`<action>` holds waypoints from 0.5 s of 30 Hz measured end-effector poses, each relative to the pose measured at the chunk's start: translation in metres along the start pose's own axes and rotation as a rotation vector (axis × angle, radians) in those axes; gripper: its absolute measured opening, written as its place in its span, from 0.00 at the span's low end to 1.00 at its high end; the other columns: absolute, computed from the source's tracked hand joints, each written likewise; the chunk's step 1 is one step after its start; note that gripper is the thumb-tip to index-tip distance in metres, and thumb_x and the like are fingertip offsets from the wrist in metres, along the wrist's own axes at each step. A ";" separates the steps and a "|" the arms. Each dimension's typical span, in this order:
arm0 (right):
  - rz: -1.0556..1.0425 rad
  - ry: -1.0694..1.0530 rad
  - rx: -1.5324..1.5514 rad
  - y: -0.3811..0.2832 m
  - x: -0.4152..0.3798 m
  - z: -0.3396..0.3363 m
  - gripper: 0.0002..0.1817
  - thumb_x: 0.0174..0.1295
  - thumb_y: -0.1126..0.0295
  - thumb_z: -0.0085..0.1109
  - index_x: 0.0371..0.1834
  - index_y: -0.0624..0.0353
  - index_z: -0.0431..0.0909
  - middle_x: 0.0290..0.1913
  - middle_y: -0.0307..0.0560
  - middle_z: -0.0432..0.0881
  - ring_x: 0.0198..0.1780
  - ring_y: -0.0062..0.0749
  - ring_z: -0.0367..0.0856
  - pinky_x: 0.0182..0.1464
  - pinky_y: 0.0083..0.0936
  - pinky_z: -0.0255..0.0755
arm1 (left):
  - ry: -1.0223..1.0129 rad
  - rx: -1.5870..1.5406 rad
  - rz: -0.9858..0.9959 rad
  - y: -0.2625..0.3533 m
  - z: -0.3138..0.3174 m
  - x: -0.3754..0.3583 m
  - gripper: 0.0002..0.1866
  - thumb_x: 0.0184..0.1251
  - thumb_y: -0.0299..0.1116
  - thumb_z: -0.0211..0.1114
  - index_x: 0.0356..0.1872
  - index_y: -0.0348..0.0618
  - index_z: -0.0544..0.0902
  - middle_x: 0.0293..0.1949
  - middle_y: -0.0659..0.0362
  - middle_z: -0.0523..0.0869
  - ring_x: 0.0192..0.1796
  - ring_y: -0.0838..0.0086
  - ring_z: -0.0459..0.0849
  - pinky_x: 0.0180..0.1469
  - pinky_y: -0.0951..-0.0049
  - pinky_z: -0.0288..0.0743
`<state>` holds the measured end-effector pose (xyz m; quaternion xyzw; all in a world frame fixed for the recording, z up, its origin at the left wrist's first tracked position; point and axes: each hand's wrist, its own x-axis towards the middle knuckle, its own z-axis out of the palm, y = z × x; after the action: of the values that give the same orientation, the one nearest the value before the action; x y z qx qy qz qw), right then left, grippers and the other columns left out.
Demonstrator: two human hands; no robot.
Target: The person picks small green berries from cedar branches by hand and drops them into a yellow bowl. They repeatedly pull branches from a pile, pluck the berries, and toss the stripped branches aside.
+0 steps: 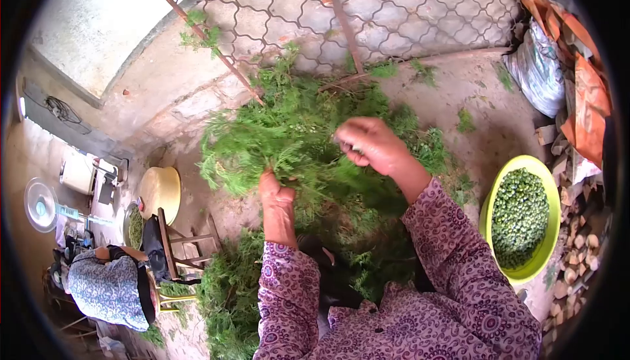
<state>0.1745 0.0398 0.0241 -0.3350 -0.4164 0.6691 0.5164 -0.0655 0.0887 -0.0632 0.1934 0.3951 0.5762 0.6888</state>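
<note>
My left hand is closed around the stem of a leafy green branch with fine, feathery leaves, partly blurred. To its right and slightly higher, my right hand is raised in front of the greenery with its fingers curled together; whatever lies between them, if anything, is hidden. Under and beyond both hands spreads a heap of cut green branches. At the right stands a yellow-green basin filled with small round green berries or pods.
A metal lattice borders the far side. A white sack, orange sheeting and stacked firewood line the right. At left are a wooden chair, yellow tub, fan and another person bending over.
</note>
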 end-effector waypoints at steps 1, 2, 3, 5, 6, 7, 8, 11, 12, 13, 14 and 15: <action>-0.021 0.018 0.100 -0.003 0.000 -0.010 0.10 0.59 0.64 0.53 0.30 0.61 0.74 0.22 0.38 0.70 0.16 0.16 0.62 0.14 0.13 0.50 | 0.075 -0.059 0.029 0.005 0.014 -0.007 0.15 0.65 0.39 0.45 0.45 0.44 0.74 0.37 0.59 0.80 0.36 0.69 0.78 0.35 0.71 0.74; -0.044 0.033 0.200 -0.005 0.001 -0.017 0.10 0.59 0.65 0.53 0.29 0.60 0.74 0.22 0.38 0.70 0.16 0.16 0.62 0.14 0.12 0.50 | 0.071 -0.060 0.025 0.010 0.022 -0.014 0.15 0.65 0.39 0.45 0.45 0.44 0.74 0.37 0.59 0.80 0.36 0.69 0.78 0.35 0.71 0.74; -0.015 0.119 0.231 -0.011 -0.002 -0.016 0.09 0.59 0.65 0.53 0.29 0.59 0.74 0.22 0.38 0.70 0.15 0.17 0.62 0.14 0.12 0.50 | 0.135 -0.065 0.063 0.016 0.026 -0.020 0.15 0.64 0.39 0.46 0.46 0.44 0.74 0.38 0.58 0.80 0.37 0.68 0.78 0.37 0.69 0.74; -0.026 0.089 0.215 -0.007 -0.002 -0.020 0.09 0.59 0.65 0.54 0.28 0.60 0.74 0.22 0.38 0.70 0.15 0.17 0.62 0.14 0.12 0.50 | 0.052 -0.088 0.196 0.021 -0.005 -0.004 0.17 0.63 0.41 0.47 0.46 0.44 0.74 0.42 0.56 0.79 0.44 0.64 0.77 0.47 0.60 0.72; -0.033 0.060 0.199 -0.005 -0.003 -0.021 0.09 0.58 0.65 0.54 0.28 0.60 0.74 0.22 0.39 0.70 0.15 0.17 0.62 0.14 0.12 0.51 | 0.051 -0.085 0.199 0.024 0.000 -0.010 0.17 0.63 0.41 0.47 0.46 0.44 0.74 0.42 0.56 0.79 0.44 0.64 0.77 0.47 0.60 0.72; 0.005 0.042 0.119 -0.006 -0.006 -0.016 0.09 0.58 0.65 0.55 0.29 0.60 0.74 0.21 0.37 0.70 0.15 0.16 0.61 0.15 0.13 0.51 | 0.054 -0.151 0.204 0.030 0.010 -0.021 0.17 0.62 0.41 0.47 0.47 0.43 0.74 0.43 0.55 0.78 0.46 0.62 0.76 0.49 0.58 0.70; 0.004 0.041 0.120 -0.005 -0.007 -0.012 0.09 0.58 0.65 0.55 0.29 0.60 0.74 0.21 0.37 0.70 0.15 0.16 0.61 0.15 0.13 0.51 | 0.057 -0.218 0.209 0.033 0.015 -0.028 0.18 0.62 0.42 0.47 0.48 0.43 0.73 0.44 0.54 0.78 0.47 0.61 0.75 0.50 0.56 0.69; 0.115 -0.103 -0.302 0.000 -0.010 -0.003 0.10 0.56 0.65 0.57 0.29 0.61 0.75 0.16 0.34 0.68 0.16 0.14 0.63 0.17 0.14 0.56 | 0.087 -0.246 0.181 0.035 0.015 -0.032 0.20 0.61 0.42 0.46 0.50 0.43 0.72 0.43 0.54 0.78 0.46 0.61 0.75 0.49 0.57 0.70; 0.064 -0.131 -0.494 0.005 -0.010 0.000 0.11 0.54 0.64 0.59 0.29 0.62 0.77 0.17 0.35 0.70 0.18 0.14 0.66 0.19 0.15 0.59 | 0.111 -0.231 0.196 0.037 0.020 -0.036 0.20 0.61 0.42 0.46 0.50 0.43 0.72 0.42 0.54 0.78 0.46 0.61 0.75 0.49 0.57 0.70; 0.065 -0.160 -0.557 0.007 -0.011 0.003 0.12 0.53 0.64 0.60 0.29 0.63 0.77 0.18 0.35 0.72 0.19 0.13 0.68 0.20 0.15 0.60 | 0.205 -0.261 0.239 0.035 0.027 -0.040 0.19 0.61 0.42 0.47 0.47 0.43 0.73 0.38 0.55 0.78 0.43 0.62 0.76 0.46 0.58 0.72; 0.065 -0.189 -0.620 0.010 -0.012 0.005 0.12 0.51 0.64 0.61 0.29 0.64 0.78 0.19 0.35 0.73 0.20 0.13 0.69 0.22 0.15 0.62 | 0.205 -0.259 0.240 0.036 0.023 -0.038 0.19 0.61 0.42 0.47 0.47 0.43 0.73 0.38 0.55 0.78 0.43 0.62 0.76 0.46 0.58 0.72; -0.030 -0.179 -0.701 0.019 -0.011 0.007 0.15 0.49 0.62 0.63 0.29 0.66 0.78 0.19 0.38 0.75 0.22 0.14 0.70 0.24 0.17 0.64 | 0.174 -0.240 0.239 0.036 0.016 -0.035 0.18 0.60 0.43 0.47 0.46 0.43 0.73 0.37 0.55 0.78 0.42 0.63 0.76 0.44 0.58 0.72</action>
<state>0.1634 0.0255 0.0103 -0.4257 -0.6688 0.5048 0.3418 -0.0770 0.0678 -0.0163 0.1049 0.3559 0.7115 0.5968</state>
